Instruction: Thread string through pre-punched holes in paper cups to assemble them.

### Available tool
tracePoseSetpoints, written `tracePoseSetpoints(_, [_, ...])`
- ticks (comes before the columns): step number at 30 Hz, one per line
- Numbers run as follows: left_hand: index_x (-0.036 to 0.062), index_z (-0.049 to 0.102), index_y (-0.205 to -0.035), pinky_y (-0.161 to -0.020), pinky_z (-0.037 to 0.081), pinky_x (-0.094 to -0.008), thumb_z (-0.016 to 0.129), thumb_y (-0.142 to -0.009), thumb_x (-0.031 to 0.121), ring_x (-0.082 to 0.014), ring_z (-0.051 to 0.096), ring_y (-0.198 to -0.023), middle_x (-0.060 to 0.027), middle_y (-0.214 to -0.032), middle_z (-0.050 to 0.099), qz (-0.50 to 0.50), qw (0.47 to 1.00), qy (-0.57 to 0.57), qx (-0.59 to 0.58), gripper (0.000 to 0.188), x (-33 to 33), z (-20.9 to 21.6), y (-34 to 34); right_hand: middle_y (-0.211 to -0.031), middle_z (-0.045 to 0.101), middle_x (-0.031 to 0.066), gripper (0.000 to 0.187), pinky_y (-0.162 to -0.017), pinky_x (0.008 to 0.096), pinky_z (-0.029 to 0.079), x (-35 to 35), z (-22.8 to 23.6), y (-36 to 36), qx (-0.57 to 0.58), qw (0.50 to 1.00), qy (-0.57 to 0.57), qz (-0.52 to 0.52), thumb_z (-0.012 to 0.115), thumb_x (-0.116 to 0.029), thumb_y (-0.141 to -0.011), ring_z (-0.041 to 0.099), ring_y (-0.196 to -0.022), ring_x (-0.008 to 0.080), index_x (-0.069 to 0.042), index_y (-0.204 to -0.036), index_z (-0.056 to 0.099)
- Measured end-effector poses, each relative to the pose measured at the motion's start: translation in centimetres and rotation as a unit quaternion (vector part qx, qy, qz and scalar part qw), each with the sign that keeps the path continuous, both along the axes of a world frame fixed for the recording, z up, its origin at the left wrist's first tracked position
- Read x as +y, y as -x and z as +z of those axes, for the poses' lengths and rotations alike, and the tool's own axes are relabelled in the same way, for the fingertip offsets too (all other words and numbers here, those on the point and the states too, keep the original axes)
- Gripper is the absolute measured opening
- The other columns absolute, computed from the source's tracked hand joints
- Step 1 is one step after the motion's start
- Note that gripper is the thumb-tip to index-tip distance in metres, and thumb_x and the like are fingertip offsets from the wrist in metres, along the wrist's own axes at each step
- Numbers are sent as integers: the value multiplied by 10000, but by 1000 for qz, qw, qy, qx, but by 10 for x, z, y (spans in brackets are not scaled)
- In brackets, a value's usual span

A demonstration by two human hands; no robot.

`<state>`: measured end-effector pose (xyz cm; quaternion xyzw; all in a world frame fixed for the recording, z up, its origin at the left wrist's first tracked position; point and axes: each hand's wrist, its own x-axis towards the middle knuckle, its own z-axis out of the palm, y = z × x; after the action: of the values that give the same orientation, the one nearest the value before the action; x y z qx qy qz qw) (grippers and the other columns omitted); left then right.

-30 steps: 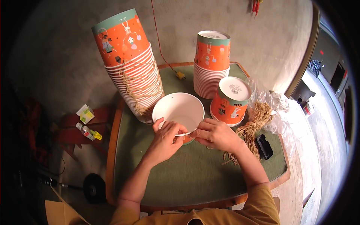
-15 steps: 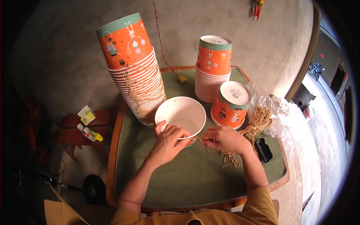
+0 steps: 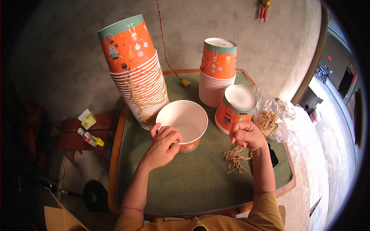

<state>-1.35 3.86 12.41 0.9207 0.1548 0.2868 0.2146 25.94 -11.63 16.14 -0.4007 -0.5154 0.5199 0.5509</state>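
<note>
An open white-lined paper bucket [image 3: 187, 120], orange and green outside, stands upright on the table in front of me. My left hand [image 3: 163, 144] grips its near-left rim, fingers curled over the edge. My right hand [image 3: 248, 134] is raised to the right, apart from the bucket, its fingers closed in a pinch; whatever they hold is hidden. Just beyond it sits an upside-down paper bucket [image 3: 241, 98]. A bundle of tan twine [image 3: 267, 122] lies behind my right hand, its loose ends [image 3: 236, 158] spread on the green tabletop.
A tall leaning bucket stack [image 3: 140, 90] wound with twine stands at left, a shorter stack [image 3: 218, 73] at the back. Clear plastic bags [image 3: 286, 115] and a partly covered black object [image 3: 273, 156] lie right. A yellow plug [image 3: 186, 82] rests on the table; bottles [image 3: 90, 137] stand on a red stool.
My right hand has moved right and up, away from the bucket's rim. My left hand stays at the rim, with the bucket shifted slightly left.
</note>
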Motion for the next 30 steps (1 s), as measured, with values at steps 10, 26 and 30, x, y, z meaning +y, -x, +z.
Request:
tracePoseSetpoints(10, [104,582,-980,-1117,170,-448,534,-856,40,-218,478,-1219,-40,-1102,566,4,999,-2,46,147,6,5,13,-772,586,-64,201,-494,172,315,18,-1,17,-73,993,30,-88,598,-242,-975,402,-547,1,-49,-975,654])
tracePoseSetpoints(26, [107,620,-1038,-1120,169,-466,594,-892,63,-209,591,-1020,-49,-966,623,68,997,-43,-4,154,-14,-2,-4,-710,634,110,233,-627,360,476,22,-15,31,-507,858,4,-76,602,-235,-948,631,-645,235,-114,-1143,639])
tracePoseSetpoints(30, [55,578,-1021,-1061,275,-414,514,-969,111,-234,569,-958,-67,-903,582,88,992,24,-87,99,2,4,8,-701,631,99,219,-617,366,476,21,-17,29,-518,851,-5,-83,605,-246,-948,630,-632,236,-110,-1115,641])
